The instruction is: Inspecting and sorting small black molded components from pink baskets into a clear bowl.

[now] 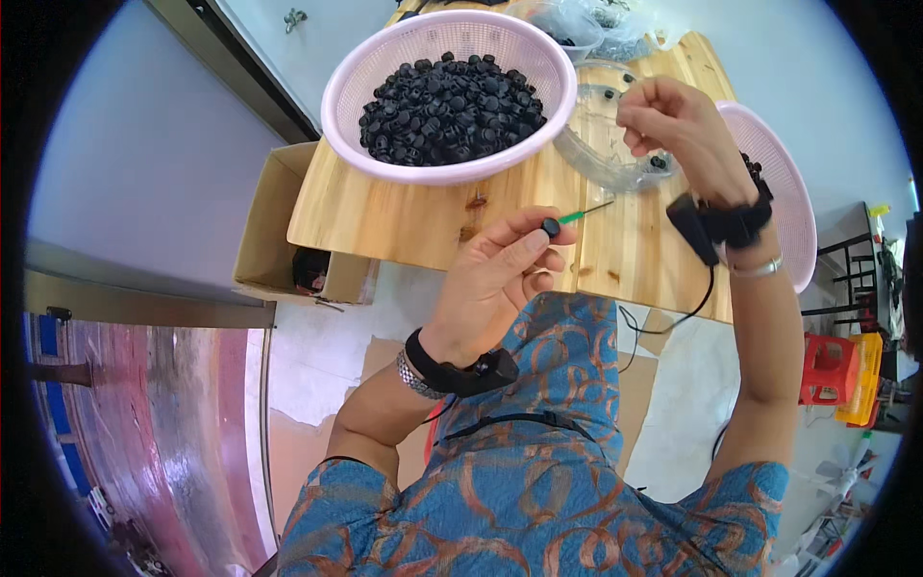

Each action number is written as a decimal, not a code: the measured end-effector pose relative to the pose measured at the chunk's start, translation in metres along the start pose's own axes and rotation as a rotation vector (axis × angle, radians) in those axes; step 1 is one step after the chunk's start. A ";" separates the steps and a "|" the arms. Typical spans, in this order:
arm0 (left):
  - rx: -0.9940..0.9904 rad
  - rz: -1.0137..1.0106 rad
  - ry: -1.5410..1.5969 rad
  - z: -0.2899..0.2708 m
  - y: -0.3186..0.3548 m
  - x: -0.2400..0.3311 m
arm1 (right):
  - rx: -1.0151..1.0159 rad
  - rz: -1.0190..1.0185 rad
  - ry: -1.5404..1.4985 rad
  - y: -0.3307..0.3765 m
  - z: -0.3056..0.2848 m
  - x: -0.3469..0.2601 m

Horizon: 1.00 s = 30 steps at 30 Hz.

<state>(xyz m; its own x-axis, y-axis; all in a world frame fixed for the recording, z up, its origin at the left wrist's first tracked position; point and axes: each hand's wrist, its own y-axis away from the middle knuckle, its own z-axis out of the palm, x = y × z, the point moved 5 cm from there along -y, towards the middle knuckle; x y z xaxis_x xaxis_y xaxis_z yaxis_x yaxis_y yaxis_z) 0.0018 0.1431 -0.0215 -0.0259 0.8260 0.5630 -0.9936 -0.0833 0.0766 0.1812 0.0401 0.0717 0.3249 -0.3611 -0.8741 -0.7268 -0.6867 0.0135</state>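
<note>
Black bead [550, 227] is sitting pinched between the thumb and forefinger of your left hand [495, 279], held above the near edge of the wooden table [423, 216], with a thin green-tipped needle [585, 213] poking out of it toward the right. Going from the left: a cardboard box [279, 226] is standing open on the floor against the table's side, something dark lying inside it (too shadowed to tell what). Next, a pink perforated basket [385, 67] is resting on the tabletop, heaped with small black beads [450, 108] like the one you are holding. Just beside its right rim, a clear plastic bag [606, 159] is lying open with a few black pieces inside. Your right hand [673, 120] is hovering over that bag, fingers curled together as if nipping something fine, though I cannot tell what. Behind your right wrist, a second pink basket [788, 197] is showing, mostly hidden by your arm.
</note>
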 end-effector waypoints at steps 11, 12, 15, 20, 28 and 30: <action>0.039 0.008 0.054 0.005 0.009 -0.023 | 0.017 0.014 -0.669 0.106 0.035 0.044; 0.055 0.014 0.067 0.005 0.011 -0.026 | 0.016 0.007 -0.682 0.110 0.037 0.046; 0.070 0.001 0.096 0.009 0.015 -0.036 | 0.018 -0.025 -0.682 0.122 0.042 0.053; 0.003 -0.034 0.068 0.020 0.018 -0.054 | 0.059 -0.171 -0.441 0.142 0.042 0.047; 0.073 -0.069 0.058 0.027 0.018 -0.086 | 0.236 -0.484 0.005 0.174 0.028 0.030; 0.007 -0.103 0.119 0.033 0.018 -0.092 | 0.264 -0.547 0.093 0.181 0.027 0.027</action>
<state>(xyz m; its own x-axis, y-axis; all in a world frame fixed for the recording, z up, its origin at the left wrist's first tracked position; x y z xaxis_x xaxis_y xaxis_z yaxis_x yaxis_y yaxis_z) -0.0101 0.0475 -0.0449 0.0630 0.8904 0.4508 -0.9909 0.0019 0.1346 0.0420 -0.0769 0.0377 0.7357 -0.0621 -0.6744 -0.5616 -0.6125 -0.5563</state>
